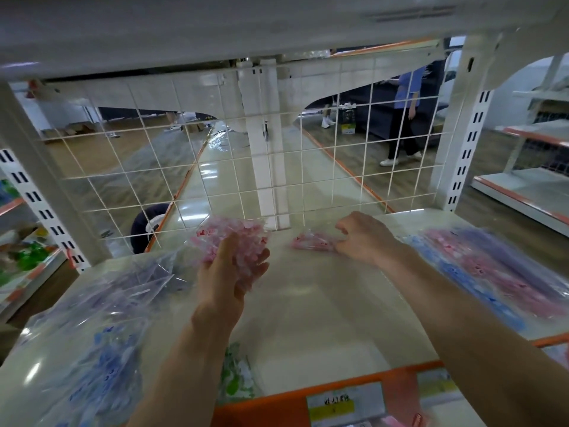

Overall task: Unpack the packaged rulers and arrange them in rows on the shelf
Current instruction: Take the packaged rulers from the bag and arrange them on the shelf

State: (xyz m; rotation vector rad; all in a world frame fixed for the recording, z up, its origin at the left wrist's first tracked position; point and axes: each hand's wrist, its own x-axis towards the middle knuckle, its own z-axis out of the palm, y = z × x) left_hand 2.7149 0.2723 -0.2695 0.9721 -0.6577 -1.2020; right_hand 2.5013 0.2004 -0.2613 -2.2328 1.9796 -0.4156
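Note:
My left hand (234,272) grips a crumpled clear wrapper with pink print (229,238) above the middle of the cream shelf (323,318). To the right, my right hand (365,238) pinches the end of a pink ruler packet (312,241) that lies on the shelf near the wire grid. Rows of blue, pink and purple rulers (492,269) lie at the shelf's right side. A heap of clear packs with blue and purple rulers (101,334) fills the left side. A green-printed pack (237,377) lies at the front edge under my left forearm.
A white wire grid (215,180) closes the back of the shelf. An upper shelf board (246,23) hangs close overhead. The front rim is orange with a price label (345,405). Beyond the grid a person (403,115) stands on the wooden floor. Other shelving stands left and right.

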